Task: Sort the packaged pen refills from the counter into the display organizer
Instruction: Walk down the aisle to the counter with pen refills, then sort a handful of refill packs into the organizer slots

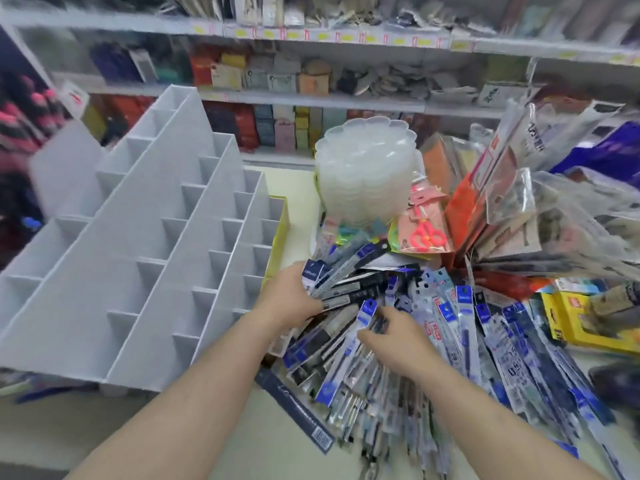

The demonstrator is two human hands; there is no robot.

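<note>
A big heap of packaged pen refills [450,327], mostly blue and black labelled sleeves, covers the counter at centre right. My left hand [291,296] grips a fanned bundle of refill packs [343,278] at the heap's left edge, just right of the organizer. My right hand [394,337] rests on the heap below it, fingers curled around a blue-topped refill pack [365,315]. The white display organizer [138,237], a stepped rack of open compartments, stands at the left; no packs show in its compartments.
A stack of translucent scalloped containers [363,168] stands behind the heap. Packaged scissors [427,233], bagged stationery [540,202] and a yellow box [581,323] crowd the right. Stocked shelves [311,74] run along the back. Bare counter [301,209] shows between organizer and containers.
</note>
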